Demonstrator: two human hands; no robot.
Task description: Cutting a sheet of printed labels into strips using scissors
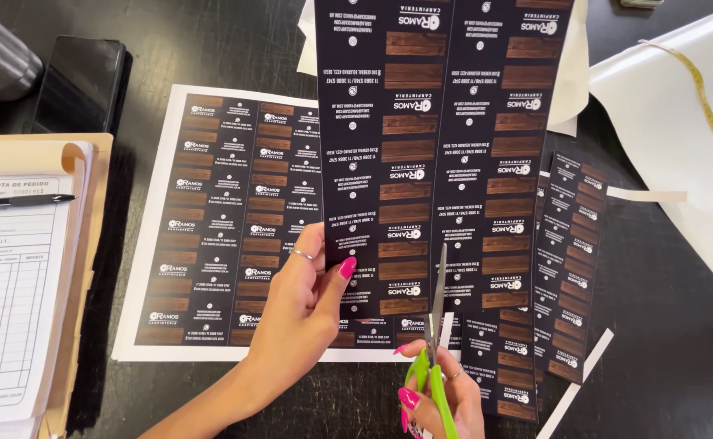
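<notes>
Dark worktable: left hand pinches black printed card sheet; right hand grips green-handled scissors, blades in sheet.

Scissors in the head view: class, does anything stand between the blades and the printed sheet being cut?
Nothing visible does. The green-handled scissors in the right hand already have their blades in the lower edge of the dark printed sheet, which the left hand holds up off the black table, above another printed sheet.

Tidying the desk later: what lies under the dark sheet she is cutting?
Under the held printed sheet: a flat printed sheet, cut strips and white paper. The covered parts cannot be seen.
</notes>
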